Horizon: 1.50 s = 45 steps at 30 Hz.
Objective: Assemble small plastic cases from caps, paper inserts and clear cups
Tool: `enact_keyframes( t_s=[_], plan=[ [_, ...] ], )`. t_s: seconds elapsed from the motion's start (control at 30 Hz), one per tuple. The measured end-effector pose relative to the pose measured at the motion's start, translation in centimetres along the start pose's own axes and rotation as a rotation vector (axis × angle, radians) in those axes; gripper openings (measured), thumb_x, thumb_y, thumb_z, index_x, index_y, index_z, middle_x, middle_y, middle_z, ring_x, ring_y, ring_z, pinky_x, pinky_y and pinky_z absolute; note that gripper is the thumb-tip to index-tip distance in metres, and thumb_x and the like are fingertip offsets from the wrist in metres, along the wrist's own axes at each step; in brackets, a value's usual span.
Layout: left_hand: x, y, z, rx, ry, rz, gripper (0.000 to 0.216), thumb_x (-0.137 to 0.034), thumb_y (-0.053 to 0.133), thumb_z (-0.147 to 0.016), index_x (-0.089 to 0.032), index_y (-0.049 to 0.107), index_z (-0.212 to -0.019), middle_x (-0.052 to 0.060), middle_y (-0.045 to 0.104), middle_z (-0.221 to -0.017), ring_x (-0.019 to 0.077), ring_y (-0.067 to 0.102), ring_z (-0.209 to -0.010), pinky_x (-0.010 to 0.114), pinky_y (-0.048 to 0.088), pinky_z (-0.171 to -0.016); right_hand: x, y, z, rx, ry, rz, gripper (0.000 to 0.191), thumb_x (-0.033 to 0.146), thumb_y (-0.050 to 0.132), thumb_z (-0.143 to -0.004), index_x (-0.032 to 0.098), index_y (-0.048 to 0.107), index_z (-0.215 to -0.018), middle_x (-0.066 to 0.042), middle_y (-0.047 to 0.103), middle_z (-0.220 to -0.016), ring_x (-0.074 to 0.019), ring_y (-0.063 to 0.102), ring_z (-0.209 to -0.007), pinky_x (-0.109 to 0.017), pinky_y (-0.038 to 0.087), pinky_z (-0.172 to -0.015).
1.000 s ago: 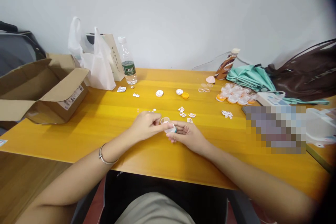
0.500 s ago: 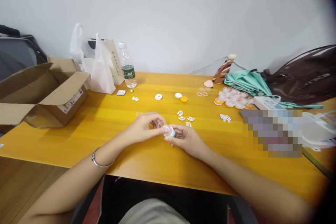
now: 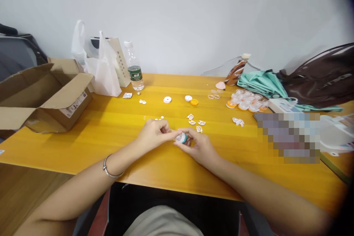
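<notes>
Both hands are close together over the near half of the yellow table (image 3: 94,142), and a small round case (image 3: 181,138), white with a teal edge, sits between them, above the tabletop. The right hand (image 3: 200,145) has it pinched — thumb along the lower near side, curled fingers around the upper far side — with its pale face turned toward the left hand. The left hand (image 3: 155,132), a metal bracelet (image 3: 111,169) around its wrist, is partly closed: its fingers curl inward while the thumb stretches across to the upper rim of the case, close by the right fingertips (whether the two hands actually touch there, I can't tell). In the gap between the left thumb and forefinger shows a clear rimmed piece (image 3: 169,131); how firmly it is gripped is hidden by the fingers. Just beyond the left hand lie a few tiny white discs (image 3: 162,117), and past the right hand four openwork white pieces (image 3: 199,129) are spread near one another. Farther back are a white round part (image 3: 167,100), then a smaller white disc (image 3: 188,98) just beside a yellow disc (image 3: 194,102).
</notes>
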<state>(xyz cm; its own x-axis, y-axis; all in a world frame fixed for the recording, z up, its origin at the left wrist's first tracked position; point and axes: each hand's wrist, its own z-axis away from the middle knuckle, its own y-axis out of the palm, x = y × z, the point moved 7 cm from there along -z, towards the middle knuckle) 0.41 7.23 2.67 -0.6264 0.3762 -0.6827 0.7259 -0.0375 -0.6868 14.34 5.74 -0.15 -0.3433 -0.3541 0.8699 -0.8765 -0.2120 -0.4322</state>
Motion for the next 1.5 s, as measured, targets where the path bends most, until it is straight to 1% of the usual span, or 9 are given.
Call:
enact_keyframes(
  t_s=[0.07, 0.13, 0.2, 0.27, 0.4, 0.87, 1.17, 1.37, 1.5],
  plan=[
    [-0.3, 0.1, -0.1, 0.055, 0.019, 0.039, 0.041, -0.052, 0.055, -0.074, -0.013, 0.056, -0.063, -0.002, 0.055, -0.054, 0.0071, 0.046, -0.049, 0.018, 0.034, -0.047, -0.2, 0.1, -0.2, 0.028, 0.039, -0.06, 0.027, 0.035, 0.065, -0.069, 0.02, 0.056, -0.09, 0.002, 0.059, -0.067, -0.0096, 0.047, -0.053, -0.023, 0.039, -0.052],
    [-1.0, 0.0, -0.1, 0.125, 0.074, 0.082, 0.034, -0.048, 0.054, -0.077, -0.015, 0.06, -0.083, 0.001, 0.062, -0.07, 0.0097, 0.053, -0.06, 0.02, 0.04, -0.053, -0.6, 0.3, -0.5, 0.059, 0.103, -0.179, 0.028, 0.037, 0.066, -0.068, 0.019, 0.055, -0.087, 0.002, 0.059, -0.067, -0.0093, 0.047, -0.052, -0.023, 0.038, -0.051],
    [-1.8, -0.2, 0.1, 0.183, 0.159, 0.11, 0.041, -0.044, 0.057, -0.077, -0.02, 0.053, -0.109, 0.005, 0.062, -0.094, 0.0132, 0.057, -0.077, 0.022, 0.045, -0.062, -0.8, 0.5, -0.7, 0.074, 0.158, -0.284, 0.03, 0.037, 0.067, -0.066, 0.018, 0.054, -0.086, 0.002, 0.059, -0.066, -0.0087, 0.047, -0.052, -0.023, 0.038, -0.052],
    [-2.6, -0.5, 0.3, 0.205, 0.266, 0.105, 0.045, -0.038, 0.057, -0.078, -0.023, 0.047, -0.119, 0.007, 0.058, -0.108, 0.0155, 0.056, -0.09, 0.026, 0.047, -0.074, -1.1, 0.5, -0.8, 0.07, 0.191, -0.333, 0.032, 0.037, 0.069, -0.065, 0.018, 0.054, -0.086, 0.003, 0.059, -0.065, -0.0082, 0.047, -0.051, -0.023, 0.038, -0.052],
    [-2.9, -0.8, 0.3, 0.167, 0.382, 0.105, 0.028, -0.029, 0.052, -0.083, -0.019, 0.055, -0.109, 0.006, 0.059, -0.099, 0.0133, 0.056, -0.087, 0.027, 0.045, -0.081, -1.2, 0.5, -0.8, 0.066, 0.187, -0.34, 0.032, 0.037, 0.069, -0.064, 0.019, 0.052, -0.085, 0.002, 0.062, -0.069, -0.0086, 0.049, -0.052, -0.023, 0.038, -0.052],
    [-2.7, -0.4, 0.3, 0.125, 0.359, 0.061, 0.028, -0.034, 0.056, -0.08, -0.017, 0.06, -0.102, 0.004, 0.059, -0.085, 0.0134, 0.055, -0.078, 0.027, 0.045, -0.074, -0.5, 0.3, -0.5, 0.036, 0.14, -0.253, 0.031, 0.036, 0.069, -0.065, 0.019, 0.049, -0.081, 0.003, 0.059, -0.065, -0.0077, 0.045, -0.051, -0.022, 0.032, -0.049],
    [-1.4, 0.2, -0.6, 0.129, 0.232, 0.337, 0.027, -0.029, 0.052, -0.083, -0.015, 0.062, -0.104, 0.007, 0.063, -0.092, 0.0154, 0.057, -0.086, 0.031, 0.044, -0.081, -0.9, 1.4, 0.0, 0.089, 0.344, -0.503, 0.034, 0.037, 0.073, -0.061, 0.019, 0.049, -0.078, 0.006, 0.056, -0.054, -0.0079, 0.05, -0.045, -0.022, 0.04, -0.047],
    [-1.7, 0.5, -0.4, 0.259, 0.19, 0.606, 0.034, -0.028, 0.052, -0.083, -0.019, 0.054, -0.116, 0.009, 0.059, -0.112, 0.0166, 0.056, -0.099, 0.031, 0.044, -0.087, -0.1, 1.5, 0.0, 0.134, 0.307, -0.621, 0.029, 0.035, 0.069, -0.067, 0.017, 0.051, -0.08, 0.005, 0.057, -0.056, -0.0055, 0.05, -0.046, -0.019, 0.039, -0.047],
    [-1.3, 0.7, -0.5, 0.218, 0.162, 0.628, 0.032, -0.027, 0.058, -0.079, -0.016, 0.058, -0.109, 0.009, 0.064, -0.102, 0.0162, 0.059, -0.09, 0.031, 0.046, -0.084, 0.1, 1.5, 0.1, 0.104, 0.287, -0.647, 0.03, 0.034, 0.071, -0.064, 0.018, 0.05, -0.079, 0.005, 0.058, -0.057, -0.0067, 0.051, -0.048, -0.021, 0.041, -0.05]
  ],
)
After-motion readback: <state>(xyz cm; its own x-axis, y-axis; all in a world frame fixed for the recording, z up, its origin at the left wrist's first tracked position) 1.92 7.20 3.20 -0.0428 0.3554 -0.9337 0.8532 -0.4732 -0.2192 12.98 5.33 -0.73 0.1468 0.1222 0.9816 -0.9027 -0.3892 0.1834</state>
